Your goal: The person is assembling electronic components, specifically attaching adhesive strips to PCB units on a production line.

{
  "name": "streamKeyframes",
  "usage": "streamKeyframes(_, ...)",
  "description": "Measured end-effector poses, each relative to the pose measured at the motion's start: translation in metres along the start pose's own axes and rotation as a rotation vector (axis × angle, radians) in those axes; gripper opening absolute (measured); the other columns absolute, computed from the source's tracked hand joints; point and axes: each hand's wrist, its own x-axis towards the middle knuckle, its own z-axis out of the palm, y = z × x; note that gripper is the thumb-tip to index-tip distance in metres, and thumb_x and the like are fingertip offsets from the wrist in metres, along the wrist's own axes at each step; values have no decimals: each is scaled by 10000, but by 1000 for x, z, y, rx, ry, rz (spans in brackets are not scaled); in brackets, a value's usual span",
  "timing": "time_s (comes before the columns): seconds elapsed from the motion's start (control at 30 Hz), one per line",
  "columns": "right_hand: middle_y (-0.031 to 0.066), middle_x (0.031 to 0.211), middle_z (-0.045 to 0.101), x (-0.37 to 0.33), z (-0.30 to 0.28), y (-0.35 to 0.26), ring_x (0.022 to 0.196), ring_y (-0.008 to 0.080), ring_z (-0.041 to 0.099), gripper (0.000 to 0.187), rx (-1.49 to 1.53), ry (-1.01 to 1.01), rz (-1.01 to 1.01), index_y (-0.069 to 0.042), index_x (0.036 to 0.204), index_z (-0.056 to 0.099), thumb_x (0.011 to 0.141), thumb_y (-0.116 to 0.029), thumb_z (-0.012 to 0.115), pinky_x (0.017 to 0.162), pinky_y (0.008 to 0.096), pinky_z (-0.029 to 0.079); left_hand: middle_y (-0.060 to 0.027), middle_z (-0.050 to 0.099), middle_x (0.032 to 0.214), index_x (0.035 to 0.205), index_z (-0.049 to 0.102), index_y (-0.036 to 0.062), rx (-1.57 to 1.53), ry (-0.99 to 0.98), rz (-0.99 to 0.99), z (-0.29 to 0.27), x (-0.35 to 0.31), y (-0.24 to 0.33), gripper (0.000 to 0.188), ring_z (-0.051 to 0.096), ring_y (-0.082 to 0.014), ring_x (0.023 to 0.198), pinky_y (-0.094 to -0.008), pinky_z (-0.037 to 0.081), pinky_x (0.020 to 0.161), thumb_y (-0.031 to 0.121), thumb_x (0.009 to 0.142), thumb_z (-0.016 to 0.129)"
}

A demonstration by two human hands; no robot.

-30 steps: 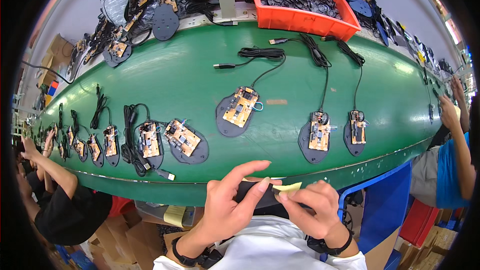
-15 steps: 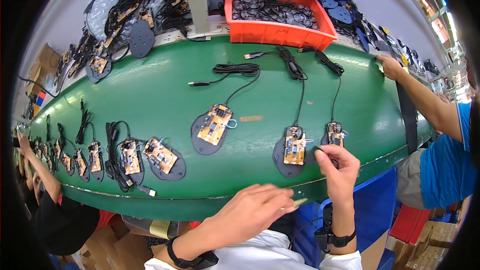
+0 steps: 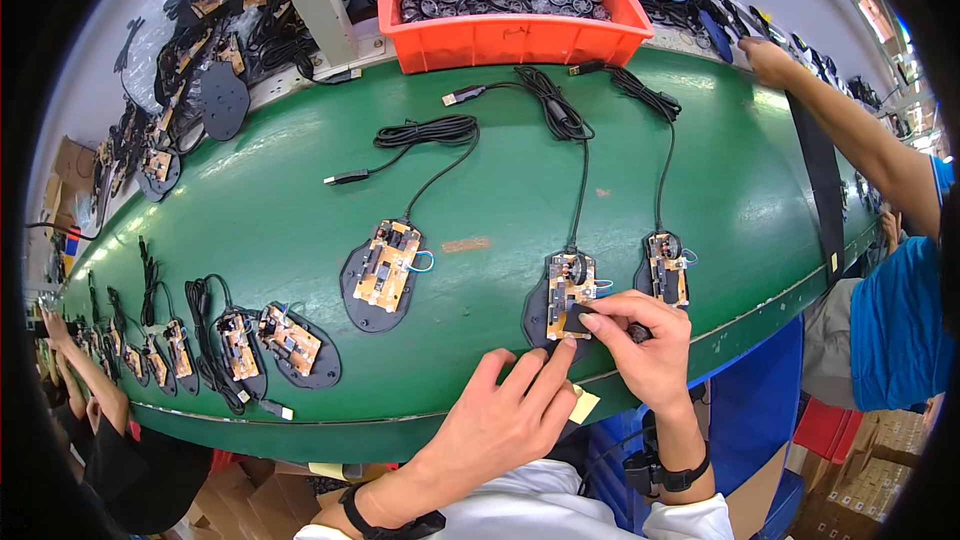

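Observation:
A dark mouse base [image 3: 535, 325] with a tan circuit board [image 3: 562, 285] and bundled cable lies in front of me. My right hand [image 3: 648, 350] pinches a small black square piece [image 3: 577, 319] against the board's lower right. A small dark round item [image 3: 638, 333] shows within its curled fingers, partly hidden. My left hand [image 3: 508, 410] reaches its index fingertip to the board's bottom edge. Beside that hand's fingers sticks out a pale yellow slip [image 3: 585, 404], apparently held by the hidden thumb. Another mouse base with its board [image 3: 665, 270] lies just beyond my right hand.
On the green conveyor belt [image 3: 300, 240], another mouse base [image 3: 380, 280] lies left, with several farther left. A red bin [image 3: 515, 45] of small wheels stands behind. A co-worker's hand [image 3: 768, 62] rests at the far right edge; another person's hand [image 3: 58, 330] is far left.
My right hand has brought the black piece down and left onto the board. My left index finger has stretched forward to the board's edge. The whole view has shifted slightly.

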Motion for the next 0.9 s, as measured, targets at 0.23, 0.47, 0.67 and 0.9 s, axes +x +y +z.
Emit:
streamKeyframes(0.23, 86, 837, 734, 0, 1, 3, 642, 94, 617, 143, -54, -42, -48, 11, 975, 770, 836, 3, 803, 561, 236, 468, -165, 622, 1367, 896, 616, 46, -15, 3, -25, 5, 0, -1, 171, 616, -221, 924, -401, 496, 824, 182, 873, 716)
streamKeyframes(0.47, 84, 971, 668, -6, 8, -7, 620, 129, 601, 139, -275, 97, -167, 4, 929, 777, 798, -4, 822, 541, 264, 453, -166, 598, 1405, 852, 576, 44, -11, -49, -41, 3, 4, 0, 209, 571, -243, 941, -410, 481, 848, 196, 881, 715)
streamKeyframes(0.67, 146, 1169, 507, -1, 17, -14, 707, 171, 525, 562, -371, 219, -38, 24, 1260, 625, 753, -56, 853, 588, 313, 453, -176, 585, 1418, 863, 576, 38, -34, -62, -23, 4, 3, -4, 205, 563, -252, 961, -419, 475, 868, 192, 888, 709)
streamKeyframes(0.9, 131, 1185, 515, -6, 15, -9, 636, 147, 470, 614, -345, 177, -19, -3, 1355, 570, 783, -14, 795, 579, 303, 442, -198, 554, 1446, 920, 595, 48, -83, -61, -40, 2, 0, -4, 155, 553, -267, 978, -425, 462, 896, 172, 897, 686)
